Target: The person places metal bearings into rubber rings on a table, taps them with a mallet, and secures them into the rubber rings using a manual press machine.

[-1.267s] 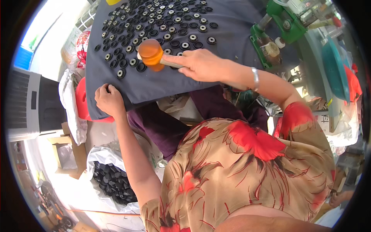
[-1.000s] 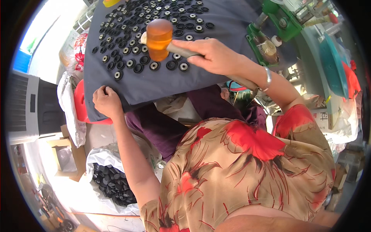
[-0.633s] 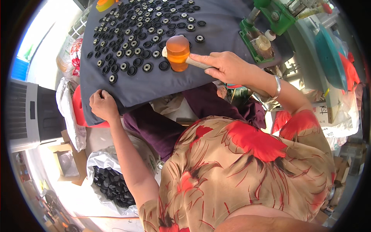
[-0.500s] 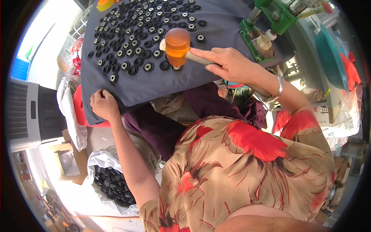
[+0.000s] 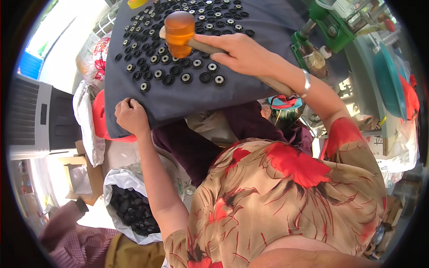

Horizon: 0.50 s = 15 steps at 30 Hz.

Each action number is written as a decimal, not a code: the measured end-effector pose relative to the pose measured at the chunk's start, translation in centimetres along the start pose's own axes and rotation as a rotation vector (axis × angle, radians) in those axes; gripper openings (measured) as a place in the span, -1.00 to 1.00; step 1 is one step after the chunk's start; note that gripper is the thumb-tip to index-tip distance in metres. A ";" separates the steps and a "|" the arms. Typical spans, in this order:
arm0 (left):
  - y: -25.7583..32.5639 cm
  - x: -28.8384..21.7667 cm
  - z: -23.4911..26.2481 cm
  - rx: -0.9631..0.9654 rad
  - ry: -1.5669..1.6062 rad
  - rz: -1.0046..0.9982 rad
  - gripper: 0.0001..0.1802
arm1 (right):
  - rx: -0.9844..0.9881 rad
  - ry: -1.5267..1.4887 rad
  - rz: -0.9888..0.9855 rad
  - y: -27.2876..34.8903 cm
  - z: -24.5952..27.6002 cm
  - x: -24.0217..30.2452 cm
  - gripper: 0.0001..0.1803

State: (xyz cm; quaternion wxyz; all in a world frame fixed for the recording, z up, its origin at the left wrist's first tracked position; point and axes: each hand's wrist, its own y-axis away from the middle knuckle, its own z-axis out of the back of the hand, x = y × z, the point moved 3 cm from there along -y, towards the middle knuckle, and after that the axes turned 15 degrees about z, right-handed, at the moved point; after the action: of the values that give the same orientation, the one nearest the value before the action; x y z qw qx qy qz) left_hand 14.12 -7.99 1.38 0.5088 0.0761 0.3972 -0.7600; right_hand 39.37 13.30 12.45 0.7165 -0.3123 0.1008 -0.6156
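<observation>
"Right grip (image 5: 230,48) first: how does it stand on your feed?"

"Closed firmly round the long grey-brown handle of a mallet (image 5: 180,33) with a rounded, translucent amber head. I have the index finger laid along the handle, pointing at that head."

"Where is the mallet exactly?"

"Over the near part of a spread of small black rings (image 5: 205,77), many with silver-coloured metal centres. The head hides some of them, so I can't tell whether it touches any. Its handle runs back beneath the wrist, which wears a silver-coloured bangle (image 5: 306,84)."

"What carries the rings?"

"A desk (image 5: 268,27) draped in smooth dark grey cloth (image 5: 183,103)."

"And the left grip (image 5: 131,117)?"

"Fingers curled down at the near left corner of the cloth; whether they pinch it, I can't tell."

"Farther out?"

"To the right, I have a green metal bench machine (image 5: 333,35) and, beyond it, a round teal plastic basin (image 5: 389,85). Below the left corner I see a red plastic seat (image 5: 100,117), then an open white plastic bag (image 5: 123,177) of flat black discs (image 5: 129,210), with a brown cardboard box (image 5: 94,183) just beside it."
</observation>
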 end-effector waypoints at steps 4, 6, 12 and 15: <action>0.1 0.2 -0.5 -0.010 0.008 0.005 -0.84 | 0.093 0.018 -0.065 -2.6 -3.4 -1.9 -0.38; 0.1 0.1 -0.5 0.007 0.037 0.023 -0.85 | 0.337 0.087 -0.231 -2.5 -5.2 -2.7 -0.39; 0.3 0.4 -0.2 -0.001 0.032 0.027 -0.85 | 0.258 -0.017 -0.208 -3.0 -4.3 -3.0 -0.41; 0.0 0.4 -0.4 0.006 0.016 0.030 -0.85 | 0.290 0.003 -0.233 -2.7 -4.9 -2.5 -0.41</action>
State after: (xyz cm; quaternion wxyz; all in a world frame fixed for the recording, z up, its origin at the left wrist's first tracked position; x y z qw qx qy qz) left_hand 13.83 -7.99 0.91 0.5166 0.0896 0.3979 -0.7528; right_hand 34.01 13.95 9.48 0.6777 -0.2144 -0.0246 -0.7030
